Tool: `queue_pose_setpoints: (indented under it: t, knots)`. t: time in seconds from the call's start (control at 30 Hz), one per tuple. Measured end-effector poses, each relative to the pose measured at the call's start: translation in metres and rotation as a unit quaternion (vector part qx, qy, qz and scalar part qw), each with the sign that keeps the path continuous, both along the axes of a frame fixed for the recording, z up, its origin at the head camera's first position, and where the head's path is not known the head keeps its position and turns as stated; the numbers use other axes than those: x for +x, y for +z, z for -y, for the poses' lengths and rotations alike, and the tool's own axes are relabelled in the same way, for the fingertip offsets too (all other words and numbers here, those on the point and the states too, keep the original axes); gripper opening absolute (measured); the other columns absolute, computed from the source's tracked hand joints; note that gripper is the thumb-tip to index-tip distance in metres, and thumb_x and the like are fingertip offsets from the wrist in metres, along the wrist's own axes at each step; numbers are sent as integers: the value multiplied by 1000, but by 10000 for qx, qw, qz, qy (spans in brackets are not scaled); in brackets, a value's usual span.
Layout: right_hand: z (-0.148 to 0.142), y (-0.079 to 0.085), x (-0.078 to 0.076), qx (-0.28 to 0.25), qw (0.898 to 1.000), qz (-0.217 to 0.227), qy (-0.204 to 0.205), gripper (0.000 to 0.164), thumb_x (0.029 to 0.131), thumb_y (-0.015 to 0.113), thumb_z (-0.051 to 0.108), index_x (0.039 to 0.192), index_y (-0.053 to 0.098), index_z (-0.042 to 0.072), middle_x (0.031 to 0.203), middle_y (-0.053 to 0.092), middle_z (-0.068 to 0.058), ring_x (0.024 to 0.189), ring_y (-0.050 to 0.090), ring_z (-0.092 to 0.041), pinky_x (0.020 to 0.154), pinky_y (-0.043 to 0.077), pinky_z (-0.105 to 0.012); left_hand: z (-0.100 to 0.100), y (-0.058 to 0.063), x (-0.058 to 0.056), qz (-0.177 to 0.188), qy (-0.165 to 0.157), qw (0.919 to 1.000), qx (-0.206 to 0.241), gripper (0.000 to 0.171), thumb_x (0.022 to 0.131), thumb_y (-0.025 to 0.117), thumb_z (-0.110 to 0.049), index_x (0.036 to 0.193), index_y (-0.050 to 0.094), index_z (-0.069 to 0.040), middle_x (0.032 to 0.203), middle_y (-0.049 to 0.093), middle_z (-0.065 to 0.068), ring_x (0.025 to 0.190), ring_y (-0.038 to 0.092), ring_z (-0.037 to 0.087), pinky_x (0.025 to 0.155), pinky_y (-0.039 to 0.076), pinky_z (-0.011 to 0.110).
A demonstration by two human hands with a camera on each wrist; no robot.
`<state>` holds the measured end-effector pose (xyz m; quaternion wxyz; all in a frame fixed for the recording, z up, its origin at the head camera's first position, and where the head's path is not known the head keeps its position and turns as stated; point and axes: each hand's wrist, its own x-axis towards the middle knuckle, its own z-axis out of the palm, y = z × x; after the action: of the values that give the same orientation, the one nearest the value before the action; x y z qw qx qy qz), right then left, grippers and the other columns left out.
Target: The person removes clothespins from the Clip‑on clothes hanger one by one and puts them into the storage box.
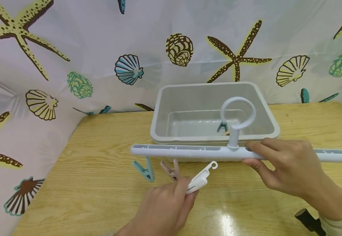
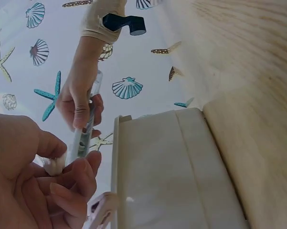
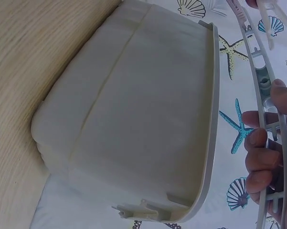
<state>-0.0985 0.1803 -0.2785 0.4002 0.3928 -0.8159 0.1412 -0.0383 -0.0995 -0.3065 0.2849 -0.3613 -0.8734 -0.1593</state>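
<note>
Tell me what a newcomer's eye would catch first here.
Probably the long pale bar with its round hook, gripped by the right hand in front of the grey bin. Next, the white clip pinched in the left hand, near a teal clip and a pink clip below the bar's left part. The bold starfish on the cloth behind also stand out.

The pale plastic hanger (image 1: 179, 151) lay nearly level in the right hand (image 1: 289, 164), gripped just right of its neck, its slotted bar straight and its nearly closed ring hook (image 1: 238, 99) uppermost; a teal clip (image 1: 146, 171) and a dusty-pink clip (image 1: 171, 168) hung side by side beneath the bar's left part; a white clip (image 1: 198, 182), pinched in the left hand (image 1: 165, 203), slanted upward, its small curled hook foremost.
</note>
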Motion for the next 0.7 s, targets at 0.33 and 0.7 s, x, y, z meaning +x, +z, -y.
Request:
queue_pose_setpoints:
  t: [0.33,0.7]
  knots:
    - [4,-4,-3,-21,9998,33,170,54,99,41,54,84,70,11,69,65,1,41,43,-9,34,26,-23,15,24,3,-491,-35,9987,121,44,106,31,-31,98,60,1,74,65,5,57,62,13,44,45,21]
    - [4,-7,-4,60,9997,50,237,52,100,41,53,87,70,11,71,67,0,42,48,-11,34,29,-24,22,43,0,-500,483,9967,426,43,106,32,-35,105,54,3,67,60,1,46,45,6,40,37,19]
